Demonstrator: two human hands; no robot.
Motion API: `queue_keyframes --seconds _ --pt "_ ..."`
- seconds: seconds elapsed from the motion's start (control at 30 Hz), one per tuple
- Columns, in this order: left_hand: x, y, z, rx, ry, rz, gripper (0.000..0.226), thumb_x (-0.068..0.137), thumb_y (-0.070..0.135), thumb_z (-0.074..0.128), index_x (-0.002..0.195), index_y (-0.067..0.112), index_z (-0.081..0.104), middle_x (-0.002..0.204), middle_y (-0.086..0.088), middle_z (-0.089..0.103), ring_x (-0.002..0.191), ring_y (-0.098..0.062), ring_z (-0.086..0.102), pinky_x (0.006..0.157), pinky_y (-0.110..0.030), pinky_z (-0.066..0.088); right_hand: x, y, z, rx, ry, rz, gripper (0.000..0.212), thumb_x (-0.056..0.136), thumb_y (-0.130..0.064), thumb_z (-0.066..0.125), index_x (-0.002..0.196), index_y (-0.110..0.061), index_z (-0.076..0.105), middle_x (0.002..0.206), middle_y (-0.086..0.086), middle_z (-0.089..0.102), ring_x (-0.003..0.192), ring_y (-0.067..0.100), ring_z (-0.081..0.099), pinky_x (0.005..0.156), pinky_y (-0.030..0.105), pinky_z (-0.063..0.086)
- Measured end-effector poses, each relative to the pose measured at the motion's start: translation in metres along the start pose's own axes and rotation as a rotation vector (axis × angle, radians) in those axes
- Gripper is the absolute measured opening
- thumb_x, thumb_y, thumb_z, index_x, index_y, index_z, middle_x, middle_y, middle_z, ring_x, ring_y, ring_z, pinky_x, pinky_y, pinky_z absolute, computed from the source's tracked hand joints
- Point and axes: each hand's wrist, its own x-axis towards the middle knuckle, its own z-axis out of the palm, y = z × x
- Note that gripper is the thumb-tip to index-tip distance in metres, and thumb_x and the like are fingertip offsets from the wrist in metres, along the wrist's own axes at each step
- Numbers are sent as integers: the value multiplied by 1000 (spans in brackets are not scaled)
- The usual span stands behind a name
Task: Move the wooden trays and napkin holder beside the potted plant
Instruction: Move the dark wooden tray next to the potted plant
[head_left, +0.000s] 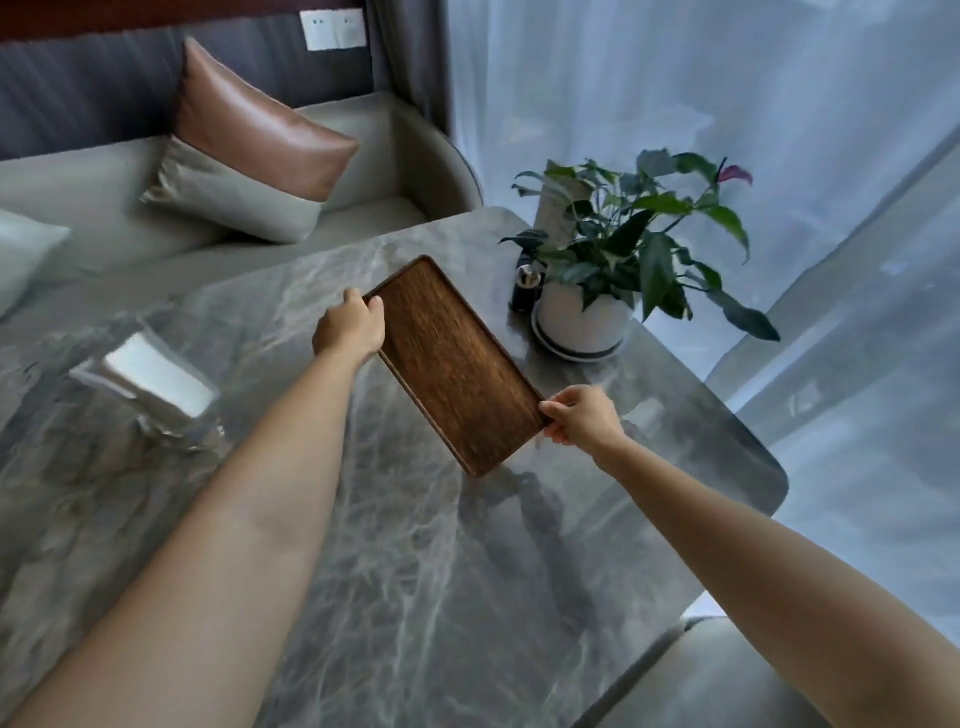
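A long dark wooden tray (452, 358) lies diagonally over the grey marble table (415, 571), just left of the potted plant (613, 270) in its white pot. My left hand (349, 327) grips the tray's far left edge. My right hand (582, 415) pinches its near right corner. The tray is empty. Whether it rests on the table or hovers just above it I cannot tell. No napkin holder is clearly visible.
A small dark grinder (525, 288) stands against the pot's left side. A bench sofa with a brown-and-grey cushion (249, 145) runs behind the table. Sheer curtains (727, 104) hang at the right. A chair back (701, 675) sits at the near right.
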Motion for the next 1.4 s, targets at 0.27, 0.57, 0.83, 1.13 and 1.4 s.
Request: queue_keyframes --seconds 0.27,0.57,0.83,1.13,1.4 --pt "34 43 80 95 -129 -12 51 101 35 26 139 2 35 137 -28 47 126 -43 46 100 -45 41 68 45 -39 -58 -44 118 25 89 -13 57 65 -12 50 59 6 57 48 13 54 44 18 45" --pt "65 55 133 164 -177 -61 50 101 34 27 136 -1 39 137 -31 47 127 -44 45 103 -45 39 117 71 -41 -136 -129 196 30 88 -14 58 59 -10 50 55 9 58 57 21 58 76 42 55" --pt "80 58 151 213 -170 -64 50 101 33 28 132 -3 42 136 -32 47 126 -46 45 104 -45 37 134 79 -37 -191 -174 201 20 88 -17 59 79 1 63 64 12 65 60 21 60 72 43 55" --pt "87 64 165 252 -184 9 51 101 32 30 133 -5 41 136 -32 46 125 -46 46 103 -46 39 137 82 -40 -166 -163 170 38 92 -17 50 56 -9 57 62 13 63 50 14 55 64 28 51" --pt "79 64 163 279 -232 59 56 101 32 30 144 -3 25 146 -26 37 134 -41 36 108 -47 33 129 74 -41 -206 -133 170 28 93 -21 49 75 -2 59 64 12 64 63 23 60 81 46 55"
